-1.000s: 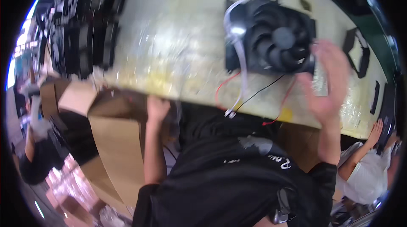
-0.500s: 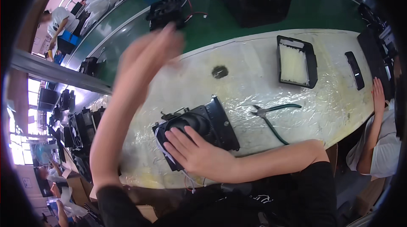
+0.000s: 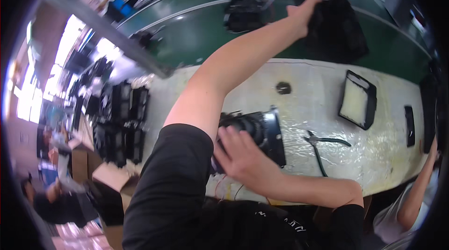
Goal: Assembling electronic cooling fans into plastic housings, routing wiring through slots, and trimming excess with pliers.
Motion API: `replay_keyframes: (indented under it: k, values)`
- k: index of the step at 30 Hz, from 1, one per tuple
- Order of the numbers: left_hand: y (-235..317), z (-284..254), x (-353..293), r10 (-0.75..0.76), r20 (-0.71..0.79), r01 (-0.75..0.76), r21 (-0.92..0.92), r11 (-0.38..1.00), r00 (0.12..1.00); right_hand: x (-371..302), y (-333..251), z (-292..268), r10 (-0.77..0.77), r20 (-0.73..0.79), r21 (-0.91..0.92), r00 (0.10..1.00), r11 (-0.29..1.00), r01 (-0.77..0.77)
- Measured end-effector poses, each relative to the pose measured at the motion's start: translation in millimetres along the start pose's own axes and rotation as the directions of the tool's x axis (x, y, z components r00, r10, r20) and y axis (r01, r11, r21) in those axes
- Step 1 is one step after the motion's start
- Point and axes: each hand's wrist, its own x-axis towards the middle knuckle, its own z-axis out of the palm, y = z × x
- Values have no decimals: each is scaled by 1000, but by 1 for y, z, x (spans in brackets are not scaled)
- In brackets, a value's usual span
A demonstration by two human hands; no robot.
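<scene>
My left hand (image 3: 306, 12) reaches far forward across the bench to the left edge of a dark black casing (image 3: 339, 32). Its fingers are blurred and partly hidden there, so I cannot tell whether they grip it. Below, my right hand (image 3: 243, 154) lies with fingers stretched over the left part of a black fan assembly (image 3: 276, 142), pressing on it. Thin wires hang at the assembly's near side. To its right, green-handled cutting pliers (image 3: 318, 149) lie with handles spread.
A black frame with a pale filter insert (image 3: 356, 100), a black bar (image 3: 409, 126) and a dark mesh disc (image 3: 283, 88) lie on the film-covered bench. Another black fan (image 3: 245, 14) sits on the green surface beyond. Black parts (image 3: 121, 119) stack at left; a co-worker's arm (image 3: 421, 194) is at right.
My left hand has swept forward and right, from near the far fan to the black casing. My right hand stays on the fan assembly. The whole view has shifted.
</scene>
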Motion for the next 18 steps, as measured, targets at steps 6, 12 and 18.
replay_keyframes:
  k: [6,12,18]
  values:
    - [83,-41,-124,247,-76,-255,-142,956,966,-3,-13,-5,74,59,-203,996,977,-61]
    - [112,-107,-287,218,332,-148,-224,963,918,-10,7,-35,-35,140,-195,989,979,63]
    - [29,-213,-357,382,-283,-432,-144,890,880,-63,4,-99,-6,-15,-26,1000,1000,5]
